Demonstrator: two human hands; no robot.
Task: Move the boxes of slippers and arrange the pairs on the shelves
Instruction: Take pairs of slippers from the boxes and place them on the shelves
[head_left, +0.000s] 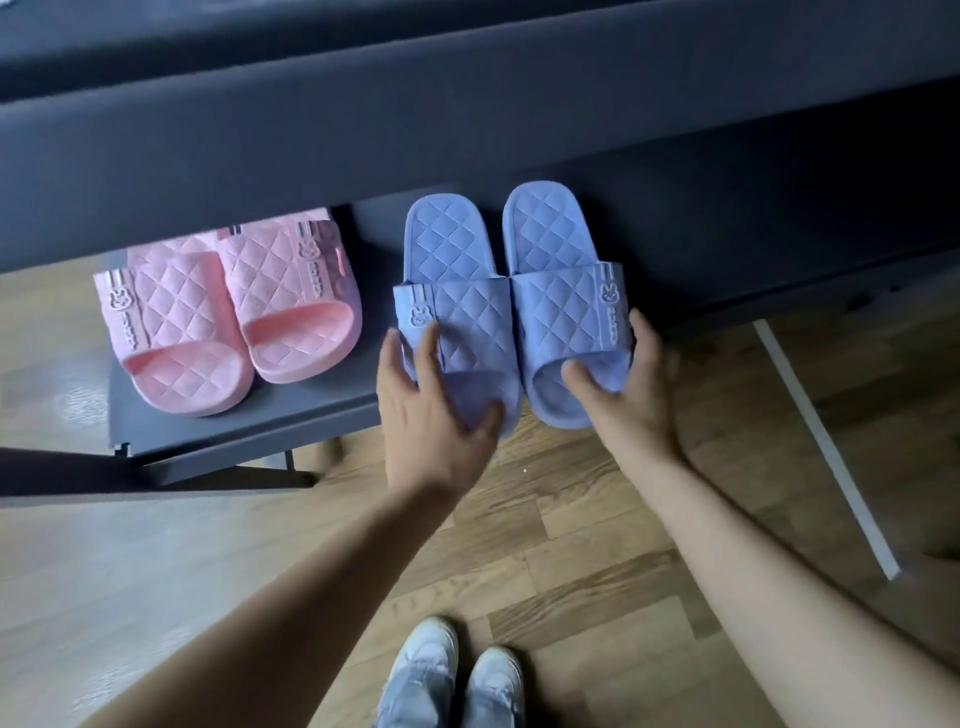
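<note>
both bare arms reach forward and down, side by side. the left hand (431, 410) lies over the front of the left blue slipper (457, 306), thumb tucked under its toe. the right hand (631, 387) clasps the right blue slipper (561, 301) from its outer side, thumb on the toe.

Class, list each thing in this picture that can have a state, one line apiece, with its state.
Dark flat shelf: carries one pair on its left part.
Pink quilted rubber slippers: paired, resting on that shelf, toes toward the viewer.
Blue quilted rubber slippers: paired side by side, held, toes past the shelf's front.
Left hand: grips one blue slipper's toe.
Right hand: grips the other blue slipper's toe.
</note>
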